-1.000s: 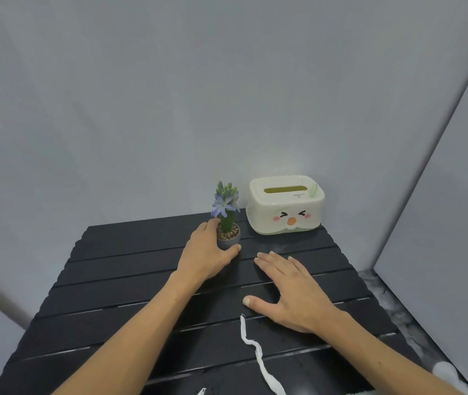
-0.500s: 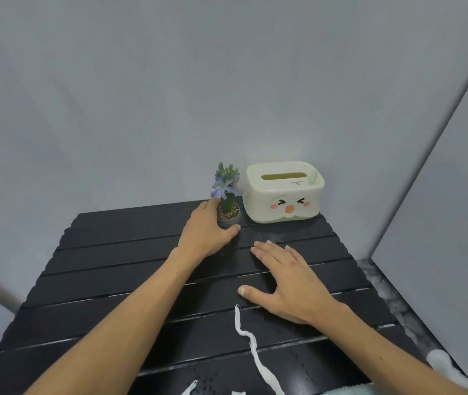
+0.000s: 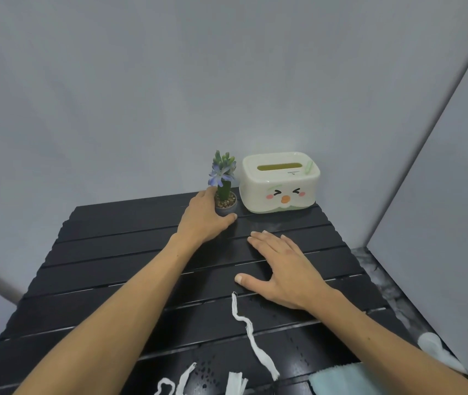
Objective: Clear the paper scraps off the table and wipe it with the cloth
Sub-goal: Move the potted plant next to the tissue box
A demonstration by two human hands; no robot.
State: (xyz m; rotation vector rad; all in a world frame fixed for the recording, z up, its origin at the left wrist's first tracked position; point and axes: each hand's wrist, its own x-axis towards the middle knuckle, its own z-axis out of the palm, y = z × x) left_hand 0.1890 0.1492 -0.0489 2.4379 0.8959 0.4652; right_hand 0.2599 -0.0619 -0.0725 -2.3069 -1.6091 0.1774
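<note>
**Meanwhile, one hand on the plant pot, one flat on the table**

Leftmost, the black slatted table [image 3: 107, 252] runs from the near edge to the grey wall, its bare slats filling the left side. Across them reaches the left forearm, and the left hand [image 3: 202, 219] sits at the far edge with its fingers and thumb curled round the small grey pot of the blue-flowered artificial plant [image 3: 225, 192]; the thumb tip lies at the front of the pot and the fingers wrap behind its left side. The plant stands upright.

Near the bottom edge, slightly left of centre, lie short white torn paper scraps [image 3: 182, 380], partly cut off by the frame. Just right of them a long wavy white paper strip [image 3: 251, 334] stretches along the slats, its far end near the right thumb but apart from it.

Beyond it, the right hand [image 3: 279, 269] rests palm down on the table with fingers straight and slightly spread, gripping nothing.

Behind that hand, just beside the plant, stands the cream plastic tissue box with a cartoon face [image 3: 279, 182].

At the bottom right, a pale blue cloth [image 3: 338, 380] lies at the near table edge, partly hidden by the right forearm. Right of it is a white object [image 3: 438, 350] that I cannot identify.
</note>
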